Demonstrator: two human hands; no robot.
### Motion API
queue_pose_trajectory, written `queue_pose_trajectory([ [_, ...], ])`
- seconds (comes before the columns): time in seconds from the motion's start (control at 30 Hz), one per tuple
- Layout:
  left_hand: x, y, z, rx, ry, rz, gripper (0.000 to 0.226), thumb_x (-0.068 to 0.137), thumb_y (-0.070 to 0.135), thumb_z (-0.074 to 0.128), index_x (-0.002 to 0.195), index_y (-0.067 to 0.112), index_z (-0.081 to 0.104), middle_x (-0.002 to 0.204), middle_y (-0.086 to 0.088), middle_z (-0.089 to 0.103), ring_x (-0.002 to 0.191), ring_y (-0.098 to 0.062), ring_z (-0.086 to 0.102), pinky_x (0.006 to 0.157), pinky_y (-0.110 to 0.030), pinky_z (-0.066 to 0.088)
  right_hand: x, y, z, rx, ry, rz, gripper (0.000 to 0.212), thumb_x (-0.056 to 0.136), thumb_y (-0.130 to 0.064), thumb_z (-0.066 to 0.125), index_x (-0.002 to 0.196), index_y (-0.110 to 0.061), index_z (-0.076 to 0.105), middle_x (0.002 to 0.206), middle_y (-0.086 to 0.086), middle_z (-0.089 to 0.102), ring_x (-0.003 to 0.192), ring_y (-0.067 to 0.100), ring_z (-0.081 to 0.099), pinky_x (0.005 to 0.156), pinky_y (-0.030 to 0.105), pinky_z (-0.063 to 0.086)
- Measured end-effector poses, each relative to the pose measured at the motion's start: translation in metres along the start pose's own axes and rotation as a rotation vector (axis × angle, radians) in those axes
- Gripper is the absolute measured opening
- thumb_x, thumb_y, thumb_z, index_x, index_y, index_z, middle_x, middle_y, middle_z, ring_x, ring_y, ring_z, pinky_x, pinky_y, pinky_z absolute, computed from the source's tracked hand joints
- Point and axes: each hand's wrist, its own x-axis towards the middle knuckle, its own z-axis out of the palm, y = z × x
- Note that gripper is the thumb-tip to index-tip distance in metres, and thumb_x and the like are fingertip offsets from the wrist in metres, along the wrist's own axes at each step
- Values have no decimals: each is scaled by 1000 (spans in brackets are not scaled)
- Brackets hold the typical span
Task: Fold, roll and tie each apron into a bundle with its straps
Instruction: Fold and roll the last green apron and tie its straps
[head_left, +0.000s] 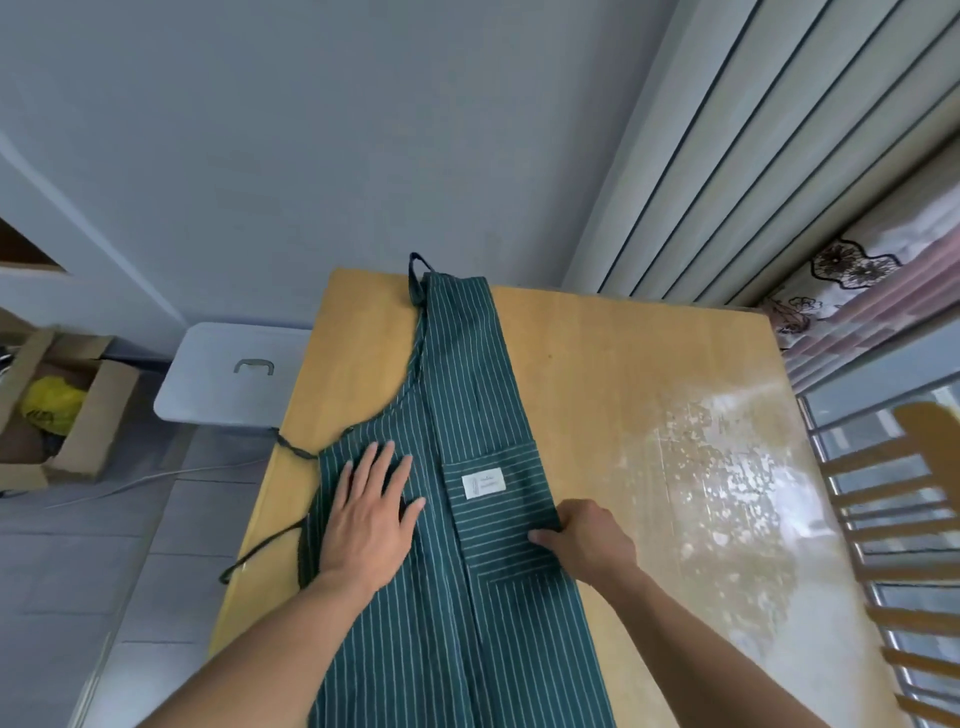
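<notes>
A dark green apron (462, 374) with thin white stripes lies lengthwise on the wooden table (623, 364). Its right side is folded over to the middle, showing a pocket with a small white label (483, 482). My left hand (366, 519) presses flat, fingers spread, on the unfolded left part. My right hand (587, 538) grips the folded right edge by the pocket, fingers curled round it. The neck loop (417, 278) hangs past the far edge of the table. A thin waist strap (270, 543) trails off the left edge.
A white lidded bin (228, 374) stands on the floor left of the table. Further left is an open cardboard box (57, 415) with something yellow inside. A wooden chair back (904, 545) stands at the right. A wall and curtains lie beyond the far edge.
</notes>
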Motion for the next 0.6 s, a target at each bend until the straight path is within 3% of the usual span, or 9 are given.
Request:
queue_pose_trajectory([
  [0.1, -16, 10, 4, -52, -101, 57, 73, 103, 61, 26, 163, 22, 12, 171, -4, -3, 158, -23, -3, 126, -39, -2, -23, 35, -1, 185, 114, 111, 28, 97, -48, 61, 104, -21, 59, 87, -1, 69, 75, 20, 69, 71, 38, 59],
  [0.2, -21, 32, 3, -32, -217, 174, 81, 101, 64, 34, 163, 26, -3, 170, -4, -17, 156, -23, -16, 124, -40, -11, -53, 78, -7, 330, 268, 186, 29, 100, -46, 59, 110, -20, 55, 81, -3, 65, 72, 20, 69, 69, 37, 57],
  [0.3, -18, 59, 3, -61, -291, 147, 96, 94, 70, 46, 162, 28, -8, 168, -5, -22, 156, -26, -19, 127, -47, -7, -89, 122, 8, 319, 161, 212, 35, 93, -51, 69, 107, -20, 60, 86, -4, 68, 69, 16, 65, 61, 30, 52],
  [0.37, -13, 69, 4, -79, -344, 141, 104, 89, 72, 54, 162, 30, -7, 168, -2, -23, 155, -26, -21, 126, -50, -6, -115, 149, 30, 252, 78, 240, 23, 93, -44, 71, 97, -22, 64, 89, -1, 71, 69, 12, 64, 62, 30, 55],
  [0.5, -7, 82, 4, 7, -437, 268, 113, 83, 72, 63, 162, 34, -9, 167, 0, -27, 154, -24, -23, 126, -51, -6, -160, 180, 49, 264, 282, 336, 12, 100, -35, 61, 93, -27, 56, 88, -3, 68, 76, 16, 64, 73, 40, 58],
  [0.6, -13, 103, 4, 3, -368, 386, 109, 88, 54, 67, 160, 35, -12, 167, -2, -26, 153, -25, -26, 125, -53, -10, -181, 188, 50, 354, 346, 276, 4, 103, -29, 57, 106, -27, 59, 89, -4, 70, 76, 17, 68, 71, 42, 60],
])
